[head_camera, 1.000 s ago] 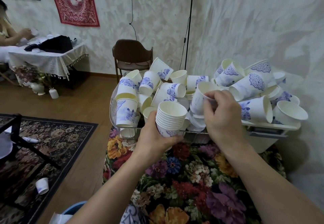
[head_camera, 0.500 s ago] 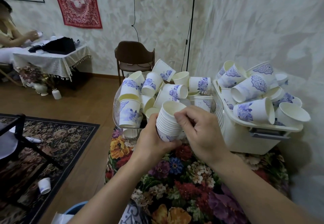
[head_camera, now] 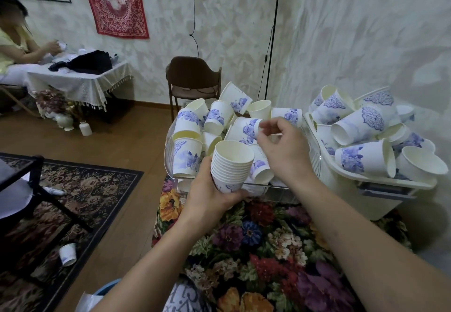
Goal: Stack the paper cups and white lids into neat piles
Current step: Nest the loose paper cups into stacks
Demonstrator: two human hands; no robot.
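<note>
The left hand grips the nested stack of paper cups upright, just before the clear bin of loose cups. The right hand hovers above that jumble, fingers loosely curled, pinching nothing. Reaching in could knock rim-perched cups to the floor. The white bin crowds the right; the flowered surface offers room.

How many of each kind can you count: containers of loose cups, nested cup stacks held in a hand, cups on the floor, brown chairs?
Containers of loose cups: 2, the clear basket and the white bin
Nested cup stacks: 1, the nested stack in the left hand
Cups on the floor: 1, the floor cup
Brown chairs: 1, the brown chair
Total: 5
</note>
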